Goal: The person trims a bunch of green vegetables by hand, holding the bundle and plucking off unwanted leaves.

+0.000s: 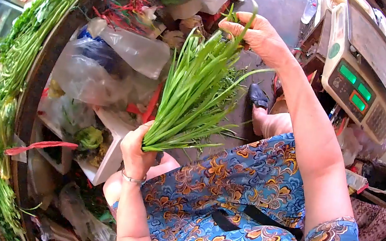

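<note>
A bunch of garlic chives (194, 95), long flat green leaves fanned out at the far end, slants up across the middle. My left hand (137, 148), with a bangle on its wrist, is closed around the narrow lower end. At the upper end my right hand (247, 32) pinches a few leaf tips between thumb and fingers. One long leaf curves up past these fingers, and another bends right under my forearm. Loose green trimmings (233, 84) lie on the floor behind the bunch.
A digital scale (359, 91) with lit green displays stands at right. Piled greens (39, 40) lie along a shelf at left. Plastic bags (110, 67), red ties (124, 11) and a white foam box (110, 150) crowd below it. A bottle (309, 9) stands at the top.
</note>
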`<state>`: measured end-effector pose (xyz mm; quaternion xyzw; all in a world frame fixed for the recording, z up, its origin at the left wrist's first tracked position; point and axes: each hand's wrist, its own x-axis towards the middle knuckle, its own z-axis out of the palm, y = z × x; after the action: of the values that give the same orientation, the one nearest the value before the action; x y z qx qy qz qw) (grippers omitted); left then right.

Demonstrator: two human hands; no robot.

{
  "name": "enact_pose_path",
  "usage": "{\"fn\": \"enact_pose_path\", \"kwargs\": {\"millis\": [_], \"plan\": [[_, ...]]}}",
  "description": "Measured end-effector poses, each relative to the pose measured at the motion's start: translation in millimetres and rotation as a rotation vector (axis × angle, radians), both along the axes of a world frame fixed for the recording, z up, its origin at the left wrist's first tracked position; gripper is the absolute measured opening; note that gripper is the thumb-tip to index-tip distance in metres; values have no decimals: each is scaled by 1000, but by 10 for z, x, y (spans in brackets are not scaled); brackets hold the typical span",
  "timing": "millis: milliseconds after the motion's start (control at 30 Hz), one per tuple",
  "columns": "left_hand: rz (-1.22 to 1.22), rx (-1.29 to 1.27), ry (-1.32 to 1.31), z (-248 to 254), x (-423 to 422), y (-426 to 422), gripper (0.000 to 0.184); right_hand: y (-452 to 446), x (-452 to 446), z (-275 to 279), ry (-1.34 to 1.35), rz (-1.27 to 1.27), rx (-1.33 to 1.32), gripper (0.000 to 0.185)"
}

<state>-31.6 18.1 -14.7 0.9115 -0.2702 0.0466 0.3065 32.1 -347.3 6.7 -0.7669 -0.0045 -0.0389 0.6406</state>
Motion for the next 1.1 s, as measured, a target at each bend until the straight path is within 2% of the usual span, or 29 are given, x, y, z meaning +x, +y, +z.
{"fn": "enact_pose_path", "kwargs": {"millis": [133,200,233,333,367,400,467,500,533,600,667,733,833,867,967,1067,1100], "plan": [[-57,25,-87,-58,15,21,32,105,-16,22,130,-47,-54,42],[-62,35,-113,-30,9,-4,35,145,-7,8,-9,73,-47,52],[-69,46,-138,-19,5,-16,39,168,16,-3,-70,62,-204,59],[-89,58,-163,-51,14,-4,41,268,10,-54,17,223,-173,60],[-89,58,-162,-41,11,-7,41,289,-7,-57,30,246,-139,47],[-97,64,-163,-14,6,-21,41,298,46,-143,31,247,-139,47],[-103,71,-164,-1,0,-18,42,299,180,-379,-47,219,23,43],[-99,71,-158,-6,-2,-13,42,279,178,-300,-134,146,-104,40],[-94,70,-153,-10,-5,-8,42,267,167,-251,-133,147,-104,40],[-78,72,-128,-2,-22,10,42,224,133,-180,-209,-162,-450,26],[-61,74,-104,20,-28,24,42,112,173,-213,-245,-266,-360,27],[-44,139,-130,41,-33,45,41,90,74,-3,-25,-126,12,28],[-129,120,-264,9,33,67,47,158,4,40,-52,-1,-130,33],[-129,121,-263,9,30,67,47,166,31,-40,-32,33,-215,41],[-134,163,-283,14,31,57,48,281,-23,3,118,140,-272,50],[-131,182,-275,-10,32,54,49,352,-122,135,203,302,-289,51],[-124,184,-268,-26,33,63,49,360,-141,123,146,320,-255,41]]}}
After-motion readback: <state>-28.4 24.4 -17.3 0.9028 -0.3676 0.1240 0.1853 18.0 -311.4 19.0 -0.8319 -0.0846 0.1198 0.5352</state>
